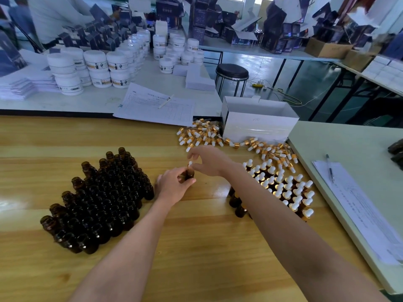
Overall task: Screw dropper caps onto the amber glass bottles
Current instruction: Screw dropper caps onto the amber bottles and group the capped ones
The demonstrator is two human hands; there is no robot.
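- Dozens of open bottles (pixel 104 197) crowd the left, capped bottles (pixel 283 188) the right.
- Left hand (pixel 174 186) grips one bottle (pixel 190 175) between them.
- Right hand (pixel 209 160) pinches a dropper cap (pixel 190 164) atop it.

Your left hand (pixel 172 188) and right hand (pixel 210 160) are both bare (skin only, from fingertips to wrist). Your left forearm (pixel 130 247) and right forearm (pixel 283 214) are bare too, uncovered all the way to the bottom edge of the view, where the frame cuts them off. Through the wide lens your right forearm looks the thicker and longer of the two. Its underside lies in shadow, while the top of your left forearm catches the light.
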